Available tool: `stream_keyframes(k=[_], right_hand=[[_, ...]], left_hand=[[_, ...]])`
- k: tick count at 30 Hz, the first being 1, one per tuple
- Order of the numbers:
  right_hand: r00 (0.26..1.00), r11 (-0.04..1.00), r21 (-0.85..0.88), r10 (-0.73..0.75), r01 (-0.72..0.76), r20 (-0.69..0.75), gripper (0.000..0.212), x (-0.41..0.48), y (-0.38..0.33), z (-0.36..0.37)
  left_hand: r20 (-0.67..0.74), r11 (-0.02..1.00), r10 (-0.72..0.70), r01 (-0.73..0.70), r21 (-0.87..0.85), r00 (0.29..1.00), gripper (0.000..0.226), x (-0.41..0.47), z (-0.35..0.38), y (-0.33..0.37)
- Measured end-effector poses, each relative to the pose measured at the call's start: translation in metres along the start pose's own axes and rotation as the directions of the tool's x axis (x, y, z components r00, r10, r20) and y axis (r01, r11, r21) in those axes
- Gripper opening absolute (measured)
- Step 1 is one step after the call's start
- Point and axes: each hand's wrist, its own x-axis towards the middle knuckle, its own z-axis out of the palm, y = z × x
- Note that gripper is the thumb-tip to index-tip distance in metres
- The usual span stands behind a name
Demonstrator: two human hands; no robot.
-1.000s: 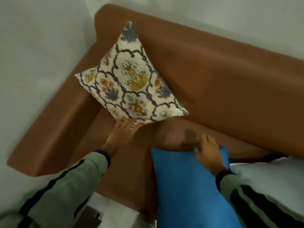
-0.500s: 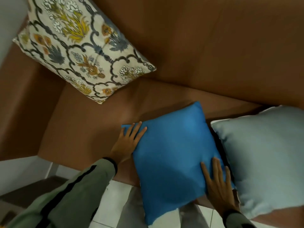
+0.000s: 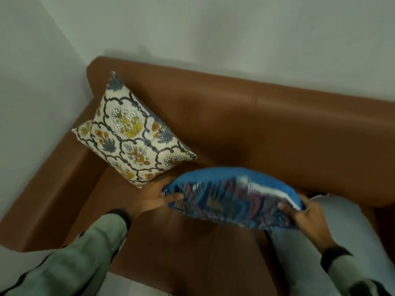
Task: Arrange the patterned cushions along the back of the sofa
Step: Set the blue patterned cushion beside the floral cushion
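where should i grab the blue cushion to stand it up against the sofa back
Take the blue cushion by its two short ends, one hand from each side, as the left hand and right hand do now. It is wide and soft; end grips stop sagging.

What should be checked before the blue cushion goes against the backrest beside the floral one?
1. Both hands on the blue cushion: ok. The left hand grips its left end, the right hand its right end.
2. Cushion clear of the seat: ok, it looks lifted and tilted, patterned face toward the camera.
3. Free backrest space right of the floral cushion: ok, bare leather there.
4. Floral cushion settled: ok, it leans in the sofa corner, on one point, with no hand on it.
5. Pale cushion out of the way: cannot tell; it lies close under the right hand.
6. Pattern detail: cannot tell, motion blur.
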Motion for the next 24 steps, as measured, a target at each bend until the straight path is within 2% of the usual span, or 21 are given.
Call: stream_keyframes(k=[2,5,9,11,15,19,24], right_hand=[[0.999,0.997,0.071,-0.034,0.036,-0.024,0.007,0.031,-0.029,-0.009],[0.999,0.993,0.109,-0.048,0.045,0.022,0.013,0.067,-0.054,-0.014],[0.994,0.997,0.079,-0.016,0.007,0.111,0.011,0.102,-0.058,-0.006],[0.990,0.999,0.044,-0.003,-0.003,0.139,0.019,0.117,-0.052,0.000],[0.988,0.998,0.043,-0.040,0.034,0.148,0.012,0.128,-0.034,0.008],[0.993,0.996,0.086,-0.012,0.002,0.121,0.019,0.127,-0.014,0.006],[0.989,0.991,0.136,-0.008,-0.012,0.147,0.023,0.137,-0.003,0.002]], left_hand=[[0.017,0.993,-0.041,0.042,-0.108,0.999,0.071,0.000,-0.016,0.015],[-0.022,0.998,-0.053,0.052,-0.048,0.998,0.086,0.011,-0.042,0.035],[-0.114,0.996,-0.085,0.086,0.001,0.990,0.092,0.040,-0.053,0.045],[-0.139,0.990,-0.116,0.126,0.068,0.984,0.093,0.059,-0.047,0.042],[-0.228,0.944,-0.153,0.211,0.254,0.961,0.083,0.081,-0.024,0.033],[-0.288,0.926,-0.128,0.218,0.308,0.949,0.076,0.097,-0.012,0.034],[-0.383,0.878,-0.059,0.230,0.419,0.922,0.084,0.102,0.000,0.041]])
